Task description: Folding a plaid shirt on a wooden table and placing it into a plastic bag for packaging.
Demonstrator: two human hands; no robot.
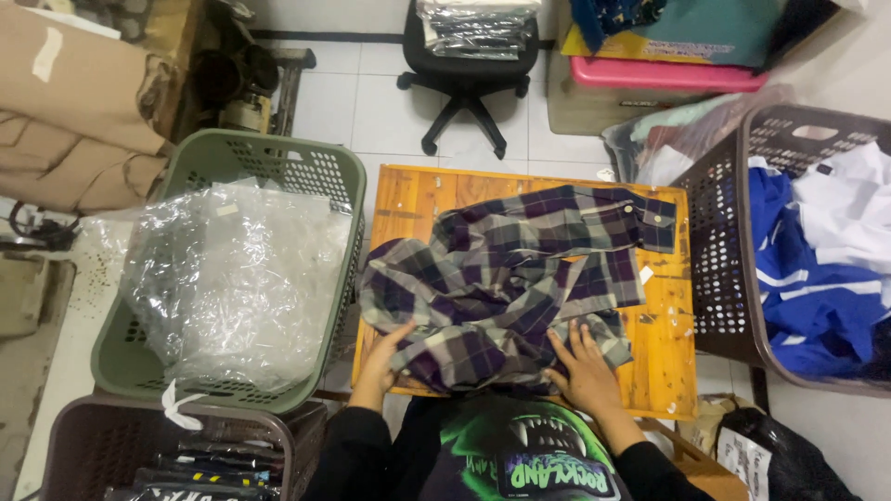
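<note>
A dark purple and grey plaid shirt [520,278] lies crumpled on a small orange wooden table [668,353], one cuffed sleeve stretched toward the far right corner. My left hand [382,360] grips the shirt's near left edge, its fingers curled on the cloth. My right hand [583,364] presses flat on the shirt's near right part, fingers spread.
A green basket [278,158] filled with clear plastic bags stands to the left. A brown basket [724,269] with blue and white garments stands to the right. Another brown basket [111,417] is at the near left. A black office chair [464,74] stands beyond the table.
</note>
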